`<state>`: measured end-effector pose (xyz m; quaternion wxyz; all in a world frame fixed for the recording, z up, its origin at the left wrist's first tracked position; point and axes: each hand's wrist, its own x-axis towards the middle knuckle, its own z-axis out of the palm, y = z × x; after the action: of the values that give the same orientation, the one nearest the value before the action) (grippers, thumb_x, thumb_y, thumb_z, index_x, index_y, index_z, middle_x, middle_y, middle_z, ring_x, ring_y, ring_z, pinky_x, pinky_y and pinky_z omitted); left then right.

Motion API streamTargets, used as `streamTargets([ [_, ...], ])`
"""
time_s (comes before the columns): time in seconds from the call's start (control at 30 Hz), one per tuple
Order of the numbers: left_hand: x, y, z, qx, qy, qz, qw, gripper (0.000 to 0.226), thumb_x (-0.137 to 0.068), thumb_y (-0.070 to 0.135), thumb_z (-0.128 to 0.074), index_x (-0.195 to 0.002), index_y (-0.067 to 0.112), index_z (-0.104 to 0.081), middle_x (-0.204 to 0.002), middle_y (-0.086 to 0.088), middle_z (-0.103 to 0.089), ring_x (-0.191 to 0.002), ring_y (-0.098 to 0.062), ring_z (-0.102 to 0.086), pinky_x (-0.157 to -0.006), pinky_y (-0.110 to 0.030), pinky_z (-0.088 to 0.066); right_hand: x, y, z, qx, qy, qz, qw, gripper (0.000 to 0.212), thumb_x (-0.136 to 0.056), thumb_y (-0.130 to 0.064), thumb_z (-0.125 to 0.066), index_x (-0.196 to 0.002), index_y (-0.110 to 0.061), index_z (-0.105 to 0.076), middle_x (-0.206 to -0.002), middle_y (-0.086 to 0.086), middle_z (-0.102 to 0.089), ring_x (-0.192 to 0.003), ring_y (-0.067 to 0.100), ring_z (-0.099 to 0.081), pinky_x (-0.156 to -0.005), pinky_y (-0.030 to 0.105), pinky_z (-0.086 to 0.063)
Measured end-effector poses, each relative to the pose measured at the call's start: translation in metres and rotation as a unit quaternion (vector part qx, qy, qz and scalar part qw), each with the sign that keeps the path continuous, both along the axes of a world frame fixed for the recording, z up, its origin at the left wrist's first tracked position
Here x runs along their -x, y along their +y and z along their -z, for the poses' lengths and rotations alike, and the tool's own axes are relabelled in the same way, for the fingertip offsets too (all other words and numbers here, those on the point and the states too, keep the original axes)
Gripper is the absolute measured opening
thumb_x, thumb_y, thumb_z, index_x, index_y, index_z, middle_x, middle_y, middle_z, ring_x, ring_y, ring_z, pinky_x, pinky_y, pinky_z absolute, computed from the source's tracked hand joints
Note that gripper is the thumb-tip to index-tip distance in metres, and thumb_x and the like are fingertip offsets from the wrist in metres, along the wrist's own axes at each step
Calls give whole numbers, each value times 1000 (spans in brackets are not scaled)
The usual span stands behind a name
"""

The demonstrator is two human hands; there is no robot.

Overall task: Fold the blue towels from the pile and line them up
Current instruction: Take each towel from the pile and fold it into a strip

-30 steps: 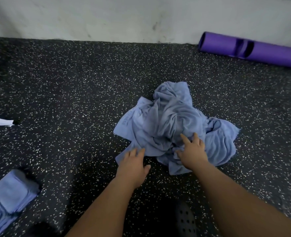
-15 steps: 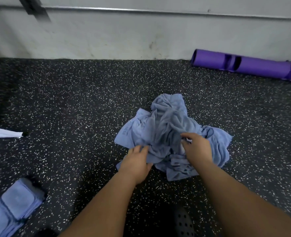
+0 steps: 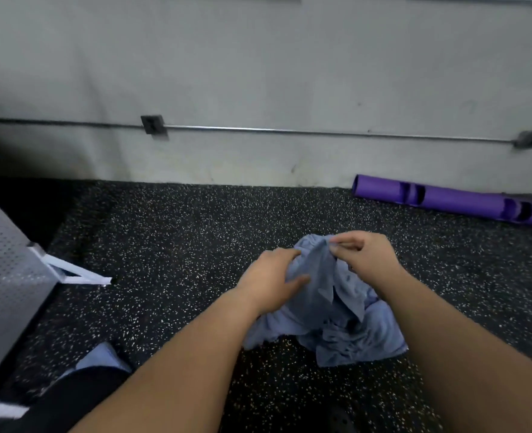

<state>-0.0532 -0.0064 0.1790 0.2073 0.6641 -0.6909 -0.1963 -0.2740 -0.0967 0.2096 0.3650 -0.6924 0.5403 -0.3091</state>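
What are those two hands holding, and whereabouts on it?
A blue towel, its top raised above the pile. The right hand pinches the top edge; the left hand grips the bunched cloth just below, on the left side.

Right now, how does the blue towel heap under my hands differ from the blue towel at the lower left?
The heap is crumpled and creased; the lower-left towel shows a flat, smooth face. The left hand and right hand grip the heap's cloth; no hand touches the lower-left towel. The heap looks bulkier, while the lower-left towel is partly hidden by a dark shape. Both are blue on the speckled floor.
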Motion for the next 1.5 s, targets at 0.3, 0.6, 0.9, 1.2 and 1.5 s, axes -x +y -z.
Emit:
streamTargets([
  [0.3,-10,57,-87,108,93,-14,990,57,-90,58,-75,-139,35,-60,-113,19,-68,-102,-5,-66,-96,-35,-56,-45,69,-78,-7,-157,-83,984,19,-87,0,-82,-101,-13,-83,-91,-1,-82,-91,9,-78,-78,17,-59],
  [0.6,-54,91,-93,122,121,-80,982,12,-94,21,-75,-102,29,-75,-83,11,-74,-77,-6,-70,-79,-38,-61,-69,110,-89,-76,-181,-175,965,33,-87,4,-80,-112,-16,-82,-107,2,-82,-108,14,-76,-87,22,-58],
  [0.9,-87,96,-93,124,226,-104,961,22,-106,17,-58,-102,37,-67,-79,5,-69,-67,-18,-63,-69,-40,-55,-78,106,-78,5,-99,-131,987,11,-83,-15,-90,-90,-21,-84,-85,4,-80,-74,11,-68,-75,27,-59],
  [1.2,-99,76,-87,74,274,-83,955,24,-83,40,-85,-95,25,-70,-95,5,-72,-82,-5,-61,-82,-29,-52,-88,75,-63,28,-88,-132,987,8,-95,-15,-78,-94,-23,-77,-92,14,-75,-74,14,-63,-73,32,-58],
  [1.5,-111,53,-81,85,135,-79,984,8,-98,26,-72,-92,29,-68,-93,12,-70,-85,-6,-61,-79,-26,-49,-98,40,-51,68,-14,-147,987,11,-96,-19,-76,-91,-29,-75,-82,3,-69,-62,5,-51,-65,25,-47],
])
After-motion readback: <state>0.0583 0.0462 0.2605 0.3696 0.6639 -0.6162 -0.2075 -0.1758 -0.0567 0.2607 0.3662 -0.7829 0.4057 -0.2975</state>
